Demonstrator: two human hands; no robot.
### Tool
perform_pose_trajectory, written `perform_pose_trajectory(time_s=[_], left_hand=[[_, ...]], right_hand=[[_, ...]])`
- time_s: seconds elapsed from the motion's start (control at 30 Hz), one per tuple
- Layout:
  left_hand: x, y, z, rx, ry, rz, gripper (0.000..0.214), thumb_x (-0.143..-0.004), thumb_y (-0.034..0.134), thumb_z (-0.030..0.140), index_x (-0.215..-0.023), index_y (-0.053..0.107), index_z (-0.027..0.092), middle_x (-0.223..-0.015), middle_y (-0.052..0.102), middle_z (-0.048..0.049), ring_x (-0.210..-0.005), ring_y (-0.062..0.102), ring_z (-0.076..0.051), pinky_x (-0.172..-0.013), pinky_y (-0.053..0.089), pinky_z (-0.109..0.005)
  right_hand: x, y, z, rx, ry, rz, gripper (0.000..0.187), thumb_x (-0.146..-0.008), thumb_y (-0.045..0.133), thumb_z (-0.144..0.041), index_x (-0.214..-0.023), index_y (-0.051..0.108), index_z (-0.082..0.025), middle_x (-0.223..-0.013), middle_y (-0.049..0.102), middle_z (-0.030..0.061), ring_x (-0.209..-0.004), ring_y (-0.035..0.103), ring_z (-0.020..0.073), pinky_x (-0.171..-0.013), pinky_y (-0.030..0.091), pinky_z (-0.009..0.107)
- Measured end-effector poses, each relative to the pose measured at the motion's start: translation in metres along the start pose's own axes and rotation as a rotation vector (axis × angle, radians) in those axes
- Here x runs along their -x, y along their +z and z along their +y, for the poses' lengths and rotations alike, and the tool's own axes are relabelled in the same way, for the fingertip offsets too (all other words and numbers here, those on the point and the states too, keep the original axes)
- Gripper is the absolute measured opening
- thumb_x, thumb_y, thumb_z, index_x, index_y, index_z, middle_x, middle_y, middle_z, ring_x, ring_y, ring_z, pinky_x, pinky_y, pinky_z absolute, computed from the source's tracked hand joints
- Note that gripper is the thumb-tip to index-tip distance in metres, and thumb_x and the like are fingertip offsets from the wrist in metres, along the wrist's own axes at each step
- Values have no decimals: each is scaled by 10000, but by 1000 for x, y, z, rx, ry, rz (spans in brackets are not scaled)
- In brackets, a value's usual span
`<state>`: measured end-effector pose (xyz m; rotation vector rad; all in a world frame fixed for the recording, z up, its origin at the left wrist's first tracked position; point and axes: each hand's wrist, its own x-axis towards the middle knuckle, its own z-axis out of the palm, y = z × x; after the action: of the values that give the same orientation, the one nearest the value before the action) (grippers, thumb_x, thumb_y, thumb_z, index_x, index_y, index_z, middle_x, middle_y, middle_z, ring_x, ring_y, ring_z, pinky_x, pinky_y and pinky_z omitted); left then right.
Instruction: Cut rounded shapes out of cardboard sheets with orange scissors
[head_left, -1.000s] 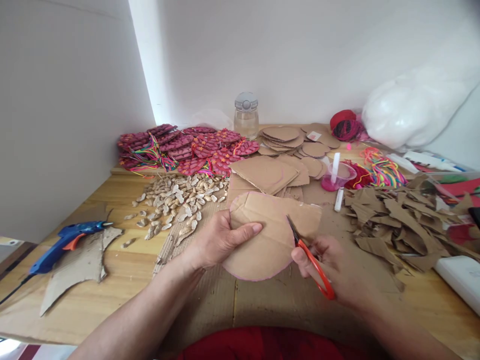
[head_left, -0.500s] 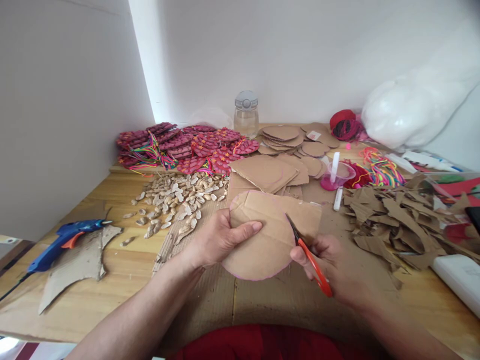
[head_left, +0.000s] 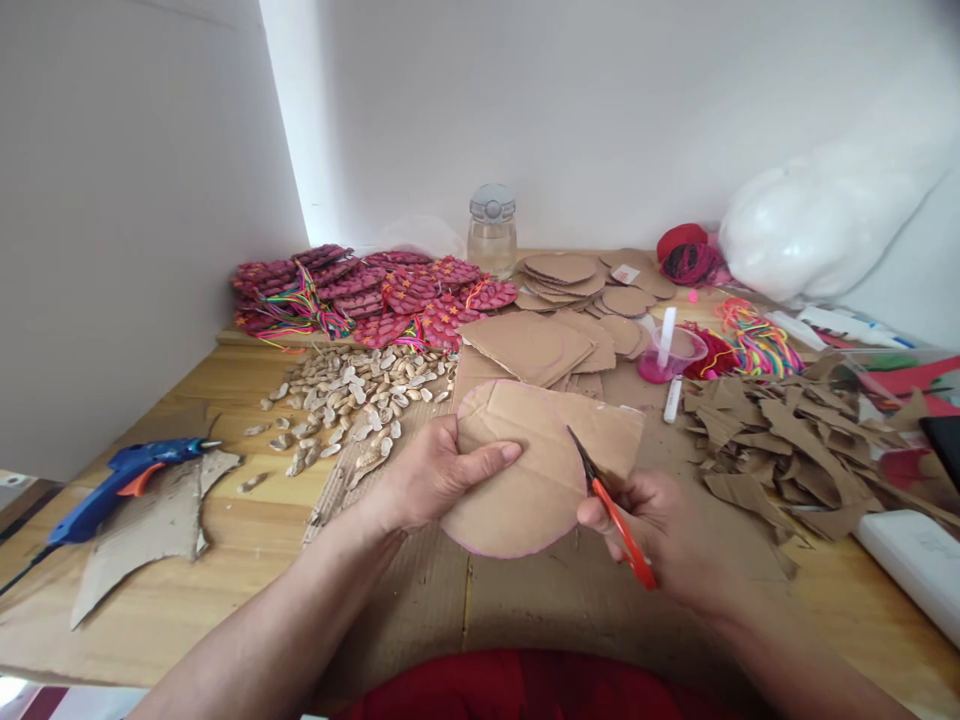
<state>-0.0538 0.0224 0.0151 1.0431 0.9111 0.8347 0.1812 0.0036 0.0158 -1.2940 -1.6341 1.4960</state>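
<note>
My left hand (head_left: pixel 442 475) grips a piece of brown cardboard (head_left: pixel 517 500) by its left side, thumb on top and the other fingers beneath. A pink curved line is drawn on the piece, and its lower edge is rounded. In my right hand (head_left: pixel 649 525) are scissors (head_left: pixel 622 535) with orange handles. Their dark blades lie at the pink line on the right of the cardboard, where an uncut corner still joins the upper part. Behind the piece rests a stack of cardboard sheets (head_left: pixel 525 345).
Peanut shells (head_left: pixel 360 395) and decorated pink discs (head_left: pixel 427 290) lie left and back. A blue glue gun (head_left: pixel 127 485) rests at far left. Cardboard scraps (head_left: pixel 795 450), a pink cup (head_left: pixel 675 355) and a white device (head_left: pixel 911 565) are on the right. A bottle (head_left: pixel 492 232) stands behind.
The scissors and my right hand have shifted very slightly left along with the view. My left hand keeps its hold on the cardboard.
</note>
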Motion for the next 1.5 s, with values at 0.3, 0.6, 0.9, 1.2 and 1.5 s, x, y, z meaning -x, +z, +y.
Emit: perform_pose_trajectory(time_s=[0.3,0.6,0.9,1.2,1.5], left_hand=[[-2,4,-9,25,-54,66,404,-786,793,382,-1127,715,180,-919,772,-46,-797,686,-158,-688,531,-237],[-2,6,-7,42,-17,57,398,-801,781,370,-1153,714,198,-903,784,-45,-828,706,-177,-701,540,-245],[-7,-11,5,150,116,253,431,-743,825,359,-1099,723,138,-1024,786,-113,-848,744,-240,-771,585,-332],[-8,-4,-6,180,72,205,448,-726,840,354,-1110,733,149,-1015,787,-117,-865,741,-244,-787,578,-334],[-2,24,-24,339,-108,-48,380,-778,803,304,-1117,739,143,-997,780,-120,-831,723,-200,-801,551,-301]], right_hand=[[0,-1,7,-89,-11,-1,482,-774,720,-601,-591,506,-210,-460,461,-47,-415,355,89,-407,235,238],[-4,-1,7,-183,36,14,445,-667,792,-631,-584,600,-238,-400,393,-53,-376,348,119,-406,294,281],[-6,-11,22,-69,-61,-202,568,-716,681,-752,-729,577,-194,-577,533,-14,-505,418,118,-476,292,246],[-18,-33,19,-266,-249,355,264,-770,801,-454,-906,719,-243,-940,717,37,-818,617,200,-691,467,302],[-14,-14,17,-541,-224,26,287,-818,721,-292,-1099,745,-237,-955,770,58,-904,694,273,-809,547,394]])
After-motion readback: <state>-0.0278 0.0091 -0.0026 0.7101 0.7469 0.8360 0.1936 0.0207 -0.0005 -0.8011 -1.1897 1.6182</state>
